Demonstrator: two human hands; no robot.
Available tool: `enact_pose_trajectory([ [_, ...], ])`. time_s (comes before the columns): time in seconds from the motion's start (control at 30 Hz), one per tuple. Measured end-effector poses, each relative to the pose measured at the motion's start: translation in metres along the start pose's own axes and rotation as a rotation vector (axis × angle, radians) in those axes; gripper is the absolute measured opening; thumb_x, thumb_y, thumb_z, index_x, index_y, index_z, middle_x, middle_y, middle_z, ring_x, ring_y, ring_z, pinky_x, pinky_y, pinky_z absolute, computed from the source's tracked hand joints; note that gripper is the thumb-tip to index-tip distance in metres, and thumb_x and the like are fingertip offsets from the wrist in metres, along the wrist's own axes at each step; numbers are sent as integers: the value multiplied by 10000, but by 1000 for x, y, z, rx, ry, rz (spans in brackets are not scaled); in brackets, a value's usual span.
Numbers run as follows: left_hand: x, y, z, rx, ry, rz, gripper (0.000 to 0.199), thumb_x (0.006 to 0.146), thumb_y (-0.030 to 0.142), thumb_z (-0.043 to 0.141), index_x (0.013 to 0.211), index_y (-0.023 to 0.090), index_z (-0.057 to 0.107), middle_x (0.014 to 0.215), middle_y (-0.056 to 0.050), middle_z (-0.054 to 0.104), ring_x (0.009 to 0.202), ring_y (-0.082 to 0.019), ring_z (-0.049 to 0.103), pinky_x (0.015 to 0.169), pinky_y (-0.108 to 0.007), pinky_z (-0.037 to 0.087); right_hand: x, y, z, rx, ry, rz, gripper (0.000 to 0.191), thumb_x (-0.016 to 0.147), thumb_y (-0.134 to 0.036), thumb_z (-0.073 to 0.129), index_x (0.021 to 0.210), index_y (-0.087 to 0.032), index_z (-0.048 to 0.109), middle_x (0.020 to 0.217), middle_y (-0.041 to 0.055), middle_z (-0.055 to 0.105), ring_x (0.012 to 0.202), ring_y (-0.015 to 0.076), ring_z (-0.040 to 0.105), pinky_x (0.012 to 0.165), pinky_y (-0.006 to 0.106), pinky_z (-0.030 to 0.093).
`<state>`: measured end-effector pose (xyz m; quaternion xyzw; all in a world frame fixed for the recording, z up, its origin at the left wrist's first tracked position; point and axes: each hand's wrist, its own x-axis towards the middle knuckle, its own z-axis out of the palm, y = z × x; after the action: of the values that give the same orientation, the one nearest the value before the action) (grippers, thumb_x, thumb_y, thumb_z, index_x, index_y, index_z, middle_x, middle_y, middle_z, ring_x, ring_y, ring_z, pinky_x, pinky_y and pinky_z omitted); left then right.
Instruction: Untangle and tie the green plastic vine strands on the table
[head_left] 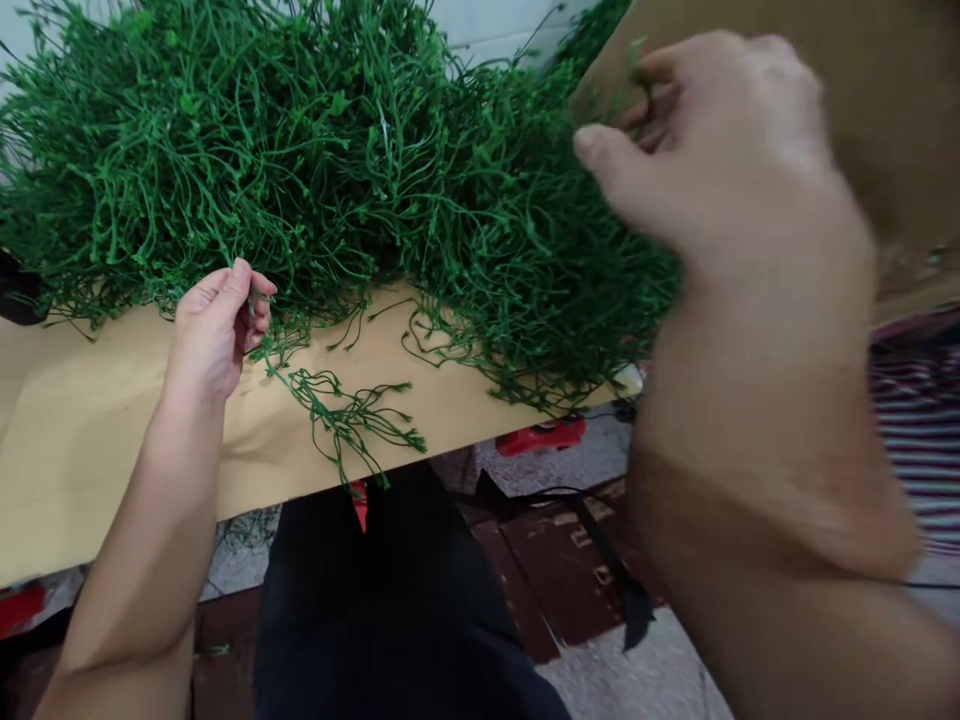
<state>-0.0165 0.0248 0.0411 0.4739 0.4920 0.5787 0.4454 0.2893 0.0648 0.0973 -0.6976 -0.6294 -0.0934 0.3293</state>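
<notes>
My left hand is closed in a pinch around the stem of a green artificial plant sprig. The sprig's thin forked strands droop to the right over the brown sheet. At the upper right, my right hand is raised in front of the right end of a large heap of green artificial sprigs. It is a little blurred. Its thumb stands apart from the loosely curled fingers, and I see nothing gripped between them. Its palm is mostly hidden.
A brown cardboard-like sheet lies under the heap, its front edge above my dark-clothed legs. Brown cardboard rises at the upper right. Below the edge are a red object and a black strap. Striped cloth lies far right.
</notes>
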Motion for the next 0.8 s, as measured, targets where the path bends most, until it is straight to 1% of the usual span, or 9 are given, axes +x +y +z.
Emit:
enact_pose_trajectory([
  [0.1, 0, 2, 1, -95, -14, -53, 297, 830, 356, 557, 597, 173, 565, 468, 34, 463, 387, -39, 444, 308, -149, 269, 11, 29, 14, -20, 119, 55, 657, 651, -539, 675, 1192, -177, 593, 1275, 187, 521, 1118, 383, 511, 831, 497, 363],
  [0.17, 0, 4, 3, -111, -10, -85, 298, 837, 356, 550, 602, 173, 561, 485, 31, 481, 401, -39, 469, 321, -141, 315, 1, 26, 29, 74, 227, -130, 603, 679, -523, 675, 1176, -191, 599, 1283, 181, 509, 1175, 389, 459, 883, 527, 359],
  [0.23, 0, 5, 4, -99, -17, -95, 285, 839, 368, 546, 627, 179, 567, 524, 24, 524, 437, -46, 517, 355, -139, 378, -21, 6, 44, 186, 229, -354, 482, 751, -502, 616, 1100, -170, 631, 1193, 182, 568, 1157, 367, 468, 906, 553, 356],
  [0.3, 0, 5, 5, -83, -21, -103, 269, 845, 374, 536, 661, 185, 583, 567, 13, 570, 489, -57, 567, 402, -141, 435, -49, -27, 56, 332, 59, -544, 406, 837, -461, 509, 1015, -124, 650, 1062, 179, 628, 1073, 312, 530, 902, 513, 389],
  [0.4, 1, 5, 4, -124, 25, -132, 252, 871, 345, 499, 708, 186, 608, 627, -3, 614, 556, -67, 604, 469, -145, 490, -87, -74, 64, 626, -344, -647, 352, 868, -417, 485, 1017, -129, 623, 979, 114, 636, 927, 199, 572, 814, 365, 445],
  [0.47, 1, 5, 2, -157, 68, -132, 247, 880, 333, 484, 727, 190, 615, 676, -10, 633, 596, -69, 612, 506, -150, 511, -102, -94, 67, 716, -561, -640, 279, 872, -351, 497, 945, -114, 625, 862, 72, 630, 793, 144, 561, 726, 292, 431],
  [0.53, 2, 4, -1, -147, 90, -97, 235, 872, 353, 496, 744, 198, 617, 741, -15, 647, 650, -78, 619, 541, -163, 520, -107, -102, 69, 768, -651, -613, 216, 865, -297, 512, 851, -110, 620, 753, 32, 600, 691, 107, 516, 657, 254, 393],
  [0.7, -2, -5, 0, -96, 190, 90, 120, 800, 336, 610, 812, 217, 612, 854, -3, 614, 678, -68, 560, 518, -162, 457, -100, -102, 78, 1084, -582, -419, 316, 874, -416, 493, 778, -129, 583, 667, -8, 514, 612, 69, 432, 577, 217, 349],
  [0.8, -7, -11, 7, -46, 173, 94, 177, 747, 329, 670, 804, 185, 583, 813, 6, 561, 611, -48, 497, 472, -160, 402, -97, -103, 80, 1237, -525, -267, 376, 840, -516, 502, 771, -151, 557, 662, -18, 476, 608, 61, 412, 566, 208, 358],
])
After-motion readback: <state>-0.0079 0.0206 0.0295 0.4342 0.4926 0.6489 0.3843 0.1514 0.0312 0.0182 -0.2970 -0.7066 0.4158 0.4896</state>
